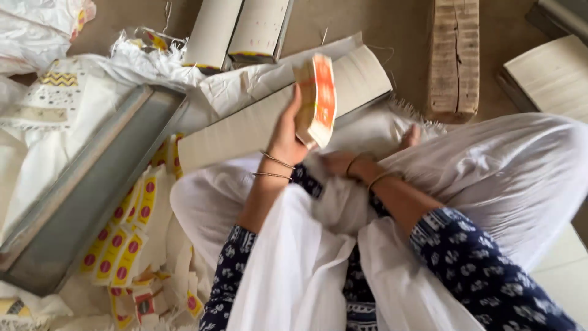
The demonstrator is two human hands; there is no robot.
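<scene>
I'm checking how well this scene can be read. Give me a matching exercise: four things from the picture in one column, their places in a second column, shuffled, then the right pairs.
Things:
1. stack of orange labels
2. grey metal tray
3. wooden block
4. yellow labels with red dots

Places:
A. top of the picture, right of the middle, on the floor
B. held up in the left hand
C. lower left, lying loose beside the tray
D. left side, lying slantwise

Pairs: 1-B, 2-D, 3-A, 4-C

The right hand rests low on the white cloth in the lap.
</scene>
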